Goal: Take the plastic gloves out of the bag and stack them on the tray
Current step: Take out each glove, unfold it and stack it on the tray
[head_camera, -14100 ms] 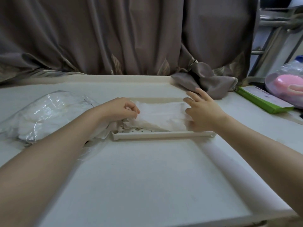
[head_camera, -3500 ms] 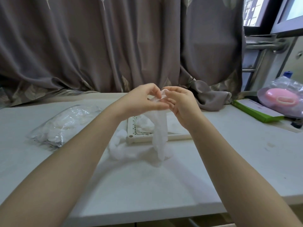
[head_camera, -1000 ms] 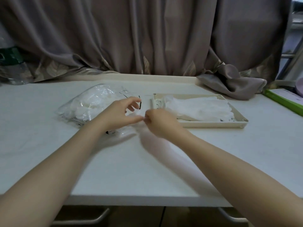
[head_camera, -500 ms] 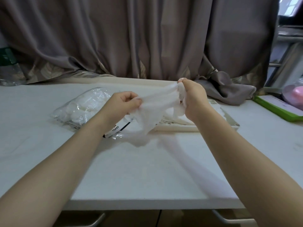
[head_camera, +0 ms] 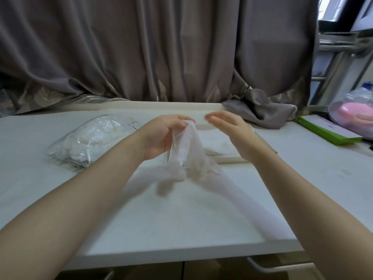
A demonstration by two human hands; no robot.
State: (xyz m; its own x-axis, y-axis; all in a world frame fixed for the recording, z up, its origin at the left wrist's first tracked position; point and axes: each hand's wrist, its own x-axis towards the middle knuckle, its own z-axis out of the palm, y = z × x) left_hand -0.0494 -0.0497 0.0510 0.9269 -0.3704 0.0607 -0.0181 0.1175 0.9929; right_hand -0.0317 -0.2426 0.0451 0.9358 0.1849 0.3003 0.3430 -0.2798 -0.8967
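Head view: left hand (head_camera: 161, 136) pinches filmy glove (head_camera: 186, 152).

A grey-brown curtain (head_camera: 161, 49) with a leaf-patterned hem hangs across the back, its bunched end (head_camera: 260, 110) lying on the white table (head_camera: 181, 215). At the far right stand a metal frame (head_camera: 333, 63), a green box (head_camera: 327, 129) and a clear bag holding something pink (head_camera: 355, 116). Daylight shows at a window (head_camera: 331, 11) top right. Below the table edge are drawer handles (head_camera: 280, 266).

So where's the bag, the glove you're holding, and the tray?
bag (head_camera: 90, 138), head view, its crinkled middle.
glove (head_camera: 186, 150), head view, the hanging part.
tray (head_camera: 230, 159), head view, its near rim.
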